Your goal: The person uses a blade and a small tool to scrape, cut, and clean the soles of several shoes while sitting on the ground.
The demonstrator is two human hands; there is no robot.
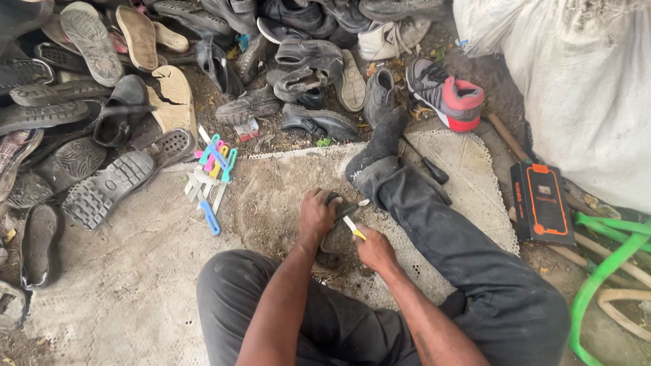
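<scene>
A heap of worn shoes and loose soles (203,61) covers the upper ground. A cluster of coloured-handled knives (213,169) lies beside it. A grey-and-red sneaker (447,95), a black-and-orange box (540,203), a white sack (576,81) and what appears to be green tubing (603,271) occupy the right.

A dusty concrete floor (122,298) carries a shoe pile (203,61), coloured knives (213,169) and a woven mat (468,169).

Single head-worn view, looking steeply down (close over the lap), facing the shoe pile (203,74) ahead
</scene>
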